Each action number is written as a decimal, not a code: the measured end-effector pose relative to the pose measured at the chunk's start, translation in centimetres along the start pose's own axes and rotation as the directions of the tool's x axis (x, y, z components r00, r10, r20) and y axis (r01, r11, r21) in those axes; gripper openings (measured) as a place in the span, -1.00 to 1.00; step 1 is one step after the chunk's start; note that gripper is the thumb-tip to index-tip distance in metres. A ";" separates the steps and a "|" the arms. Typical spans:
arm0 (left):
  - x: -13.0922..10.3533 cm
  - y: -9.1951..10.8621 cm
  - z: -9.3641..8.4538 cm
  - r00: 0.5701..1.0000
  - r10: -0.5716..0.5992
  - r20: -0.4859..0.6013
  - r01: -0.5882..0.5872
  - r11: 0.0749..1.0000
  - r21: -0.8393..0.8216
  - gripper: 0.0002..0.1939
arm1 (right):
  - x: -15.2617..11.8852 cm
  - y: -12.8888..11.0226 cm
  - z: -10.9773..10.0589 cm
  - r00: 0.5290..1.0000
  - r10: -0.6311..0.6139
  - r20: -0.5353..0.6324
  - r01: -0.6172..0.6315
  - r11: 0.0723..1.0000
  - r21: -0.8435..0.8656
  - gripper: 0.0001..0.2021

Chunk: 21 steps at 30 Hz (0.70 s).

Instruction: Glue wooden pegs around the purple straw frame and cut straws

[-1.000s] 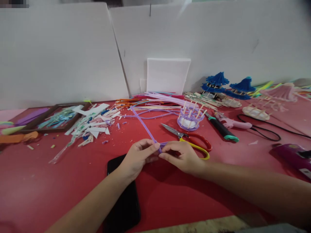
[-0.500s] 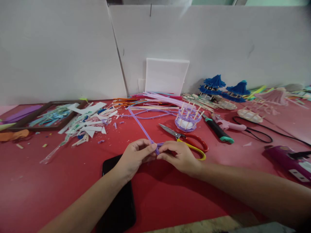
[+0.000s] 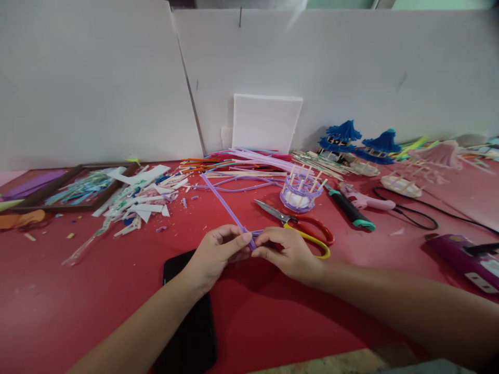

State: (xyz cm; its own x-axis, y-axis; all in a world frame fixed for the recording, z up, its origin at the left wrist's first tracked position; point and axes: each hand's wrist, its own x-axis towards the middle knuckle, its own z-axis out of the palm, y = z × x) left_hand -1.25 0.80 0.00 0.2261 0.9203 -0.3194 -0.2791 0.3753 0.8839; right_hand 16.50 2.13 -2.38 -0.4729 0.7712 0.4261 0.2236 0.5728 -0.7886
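Purple pipe cleaners (image 3: 225, 203) are pinched between both hands above the red table (image 3: 268, 317). My left hand (image 3: 220, 252) grips them with thumb and fingers, and a long straight end sticks out up and to the left. The fingertips of my right hand (image 3: 288, 252) close on a bent part of the same purple strands, close beside the left fingertips. Just behind the right hand lie open scissors (image 3: 288, 213) with red and yellow handles. Farther back stands a small round frame (image 3: 301, 192) of pale sticks wound with purple. My left forearm passes over a black phone (image 3: 195, 332).
Loose pipe cleaners (image 3: 249, 161) lie along the back, below a white board (image 3: 267, 122). Paper scraps (image 3: 150, 202) and a brown frame (image 3: 86, 208) are at left. A cutter (image 3: 351, 208), a pink glue gun (image 3: 370, 201), blue-roofed models (image 3: 343, 135) and a purple power strip (image 3: 463, 259) stand at right.
Almost nothing differs. Both hands keep their pinch on the purple pipe cleaners, and the straight end leans very slightly farther left.
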 end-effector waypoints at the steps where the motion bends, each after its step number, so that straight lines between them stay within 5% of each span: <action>1: 0.0 0.0 0.0 1.000 0.003 0.001 -0.003 1.000 -0.005 -0.72 | 0.0 0.0 0.0 1.000 0.000 0.001 0.000 1.000 -0.005 -0.70; 8: -0.1 0.1 0.1 0.999 0.045 -0.023 -0.046 0.999 -0.022 -0.69 | 0.1 -0.3 0.0 1.000 0.016 -0.007 -0.017 1.000 -0.005 -0.69; 15: 0.0 0.0 0.0 0.997 0.080 -0.012 -0.080 0.997 0.003 -0.69 | 0.2 -0.6 -0.1 0.998 0.040 0.043 -0.048 0.979 0.198 -0.68; 21: -0.2 0.0 -0.1 0.997 0.070 0.030 -0.071 0.997 0.043 -0.76 | 0.1 -0.8 0.0 0.998 0.061 0.036 -0.066 0.985 0.157 -0.75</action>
State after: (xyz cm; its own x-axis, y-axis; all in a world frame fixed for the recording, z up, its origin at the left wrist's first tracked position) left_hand -1.38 0.59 0.07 0.2339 0.9405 -0.2467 -0.2543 0.3040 0.9181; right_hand 16.23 1.77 -1.70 -0.4884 0.7943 0.3614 0.1178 0.4704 -0.8746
